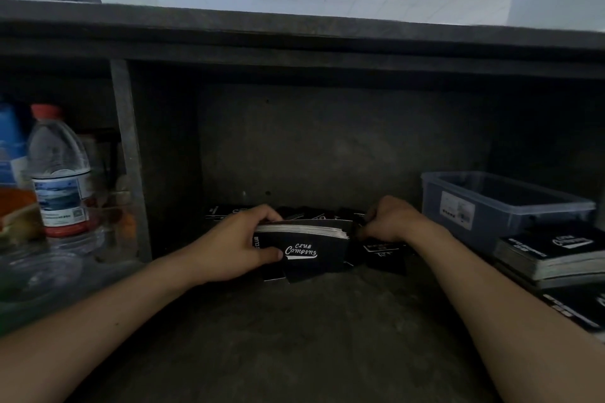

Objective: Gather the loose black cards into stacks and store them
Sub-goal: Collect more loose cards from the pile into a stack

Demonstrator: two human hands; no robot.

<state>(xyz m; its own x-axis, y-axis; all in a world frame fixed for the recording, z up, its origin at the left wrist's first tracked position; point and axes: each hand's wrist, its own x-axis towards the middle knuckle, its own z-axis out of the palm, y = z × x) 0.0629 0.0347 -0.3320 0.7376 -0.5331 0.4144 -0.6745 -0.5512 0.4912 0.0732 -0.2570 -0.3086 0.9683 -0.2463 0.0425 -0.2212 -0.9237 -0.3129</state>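
Dark shelf (294,337) with loose black cards (383,252), plastic bin (491,206), card stacks (550,255)

Left hand (239,245) grips the card stack (309,247); right hand (391,219) pinches loose cards (383,253).

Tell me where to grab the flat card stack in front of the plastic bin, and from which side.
Probably pinch the flat stack across its long sides, coming from above and the left: its white card edges face that way, the plastic bin stands close behind, and it lies flat, no gap showing underneath.
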